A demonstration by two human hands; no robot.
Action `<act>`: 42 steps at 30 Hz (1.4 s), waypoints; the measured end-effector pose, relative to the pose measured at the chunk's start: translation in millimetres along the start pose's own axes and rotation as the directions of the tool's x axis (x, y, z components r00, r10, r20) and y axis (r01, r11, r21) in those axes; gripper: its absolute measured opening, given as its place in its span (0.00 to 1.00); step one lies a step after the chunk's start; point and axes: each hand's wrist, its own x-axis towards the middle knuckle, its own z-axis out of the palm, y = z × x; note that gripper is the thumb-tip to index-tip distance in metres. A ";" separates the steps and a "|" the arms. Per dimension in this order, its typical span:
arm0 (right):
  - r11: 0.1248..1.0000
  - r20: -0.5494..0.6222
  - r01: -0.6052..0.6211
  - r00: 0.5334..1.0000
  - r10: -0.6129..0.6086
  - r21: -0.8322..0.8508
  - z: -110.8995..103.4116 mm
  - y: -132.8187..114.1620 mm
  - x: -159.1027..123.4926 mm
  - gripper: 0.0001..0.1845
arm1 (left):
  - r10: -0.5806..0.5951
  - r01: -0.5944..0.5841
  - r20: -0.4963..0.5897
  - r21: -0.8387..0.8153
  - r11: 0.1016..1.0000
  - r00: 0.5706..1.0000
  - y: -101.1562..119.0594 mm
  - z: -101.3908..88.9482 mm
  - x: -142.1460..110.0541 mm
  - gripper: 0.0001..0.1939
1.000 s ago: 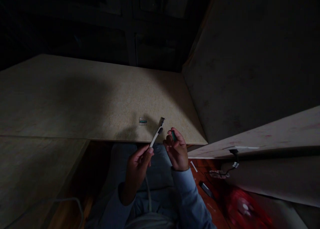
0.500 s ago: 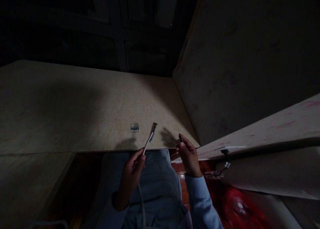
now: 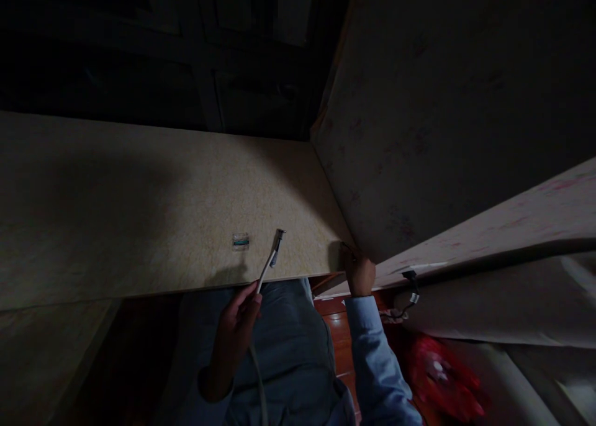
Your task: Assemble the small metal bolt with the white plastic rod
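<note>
My left hand (image 3: 239, 311) is closed around the lower end of a thin white stick (image 3: 265, 272), which slants up over the table's front edge. By its far end is a small dark piece with a shiny metal T-shaped tip (image 3: 280, 233); whether it is joined to the stick or lies on the table, I cannot tell. My right hand (image 3: 359, 272) is at the table's right front corner beside the wall, fingers curled down; what they hold is hidden. A small clear case with a teal strip (image 3: 241, 242) lies on the table, left of the stick.
The pale marbled table (image 3: 177, 227) meets a patterned wall (image 3: 419, 134) on the right. A dark window frame (image 3: 200, 72) stands behind. Low on the right are a black plug with a cord (image 3: 410, 280) and a red plastic bag (image 3: 442, 376). The room is dim.
My right hand has moved right and turned over, down to the table's corner; the small dark green piece in its fingers is now hidden. My left hand keeps the white stick. The view has shifted slightly.
</note>
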 end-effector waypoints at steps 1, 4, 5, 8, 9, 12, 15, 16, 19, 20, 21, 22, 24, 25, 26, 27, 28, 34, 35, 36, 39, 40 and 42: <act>0.997 0.007 -0.025 1.000 0.025 -0.070 -0.6 -1.6 2.9 0.26 | -0.006 0.006 -0.002 0.001 1.000 1.000 0.1 -0.6 0.4 0.36; 0.977 0.050 -0.086 0.994 0.097 -0.196 -2.7 -5.5 11.4 0.23 | -0.017 0.017 -0.012 0.011 1.000 1.000 0.3 -2.0 1.7 0.37; 0.972 0.066 -0.091 0.992 0.108 -0.217 -3.4 -6.5 13.6 0.22 | -0.019 0.019 -0.015 0.011 1.000 1.000 0.2 -2.4 2.2 0.38; 0.966 0.092 -0.094 0.989 0.119 -0.242 -4.7 -8.3 16.4 0.22 | -0.030 0.030 -0.025 0.000 1.000 0.999 -0.2 -3.4 3.5 0.39; 0.965 0.089 -0.097 0.989 0.122 -0.244 -4.5 -8.3 16.1 0.21 | -0.035 0.035 -0.031 -0.005 0.999 0.999 -0.2 -3.8 4.0 0.39; 0.961 0.061 -0.117 0.989 0.136 -0.249 -2.8 -7.5 13.4 0.19 | -0.043 0.043 -0.043 -0.008 0.999 0.998 0.6 -4.5 5.0 0.38; 0.965 0.014 -0.134 0.990 0.141 -0.227 -1.2 -7.3 11.3 0.19 | -0.044 0.043 -0.032 -0.013 0.999 0.999 1.5 -4.7 5.3 0.37; 0.967 0.002 -0.140 0.990 0.144 -0.215 -1.2 -7.5 11.2 0.19 | -0.043 0.043 -0.024 -0.017 0.999 0.999 1.4 -4.7 5.3 0.37; 0.967 -0.006 -0.166 0.986 0.168 -0.191 -2.5 -8.3 12.6 0.19 | -0.032 0.032 -0.017 -0.025 0.999 0.999 0.2 -4.8 4.7 0.36; 0.967 -0.002 -0.174 0.984 0.177 -0.186 -3.0 -8.4 13.3 0.19 | -0.027 0.027 -0.018 -0.024 0.999 0.999 -0.1 -5.1 4.5 0.36; 0.967 0.001 -0.180 0.983 0.183 -0.181 -3.4 -8.3 13.8 0.19 | -0.023 0.023 -0.018 -0.022 0.999 1.000 -0.3 -5.4 4.3 0.35; 0.967 0.001 -0.183 0.983 0.186 -0.175 -3.7 -8.0 14.2 0.19 | -0.020 0.020 -0.019 -0.021 1.000 1.000 -0.3 -5.9 4.1 0.35; 0.971 -0.007 -0.174 0.984 0.176 -0.165 -3.5 -6.8 13.7 0.19 | -0.020 0.020 -0.017 -0.018 1.000 1.000 0.7 -7.0 3.9 0.36; 0.973 -0.013 -0.166 0.986 0.166 -0.160 -3.1 -5.9 12.7 0.19 | -0.020 0.020 -0.017 -0.016 1.000 1.000 1.5 -7.5 3.8 0.36; 0.975 -0.018 -0.159 0.987 0.158 -0.156 -2.8 -5.0 11.3 0.19 | -0.021 0.021 -0.018 -0.016 1.000 1.000 2.5 -8.0 3.8 0.36; 0.977 -0.021 -0.151 0.988 0.150 -0.152 -2.4 -3.9 9.6 0.19 | -0.023 0.022 -0.021 -0.018 1.000 1.000 3.5 -8.4 3.7 0.36; 0.978 -0.022 -0.145 0.989 0.143 -0.147 -2.2 -2.9 7.8 0.20 | -0.025 0.024 -0.023 -0.023 0.999 0.999 4.5 -8.7 3.5 0.36; 0.977 -0.012 -0.157 0.988 0.157 -0.146 -1.7 0.4 2.2 0.19 | -0.018 0.018 0.000 -0.041 0.999 1.000 6.7 -10.5 1.5 0.35; 0.974 -0.012 -0.166 0.986 0.166 -0.152 -1.4 0.4 2.6 0.19 | -0.012 0.012 0.000 -0.040 0.999 1.000 6.3 -11.1 1.1 0.35; 0.973 -0.014 -0.172 0.985 0.172 -0.156 -1.0 0.4 3.1 0.19 | -0.008 0.008 -0.002 -0.040 0.999 1.000 5.7 -11.8 0.8 0.34; 0.973 -0.035 -0.173 0.985 0.169 -0.151 0.1 0.9 4.1 0.20 | 0.000 -0.001 -0.016 -0.050 0.999 1.000 3.7 -14.8 0.1 0.33; 0.976 -0.042 -0.165 0.986 0.161 -0.142 0.2 1.1 4.0 0.20 | 0.000 -0.001 -0.020 -0.057 0.998 1.000 3.3 -15.9 -0.1 0.33; 0.982 -0.043 -0.146 0.989 0.141 -0.123 0.1 1.1 3.2 0.20 | 0.001 -0.003 -0.025 -0.075 0.997 1.000 3.0 -18.3 -0.6 0.33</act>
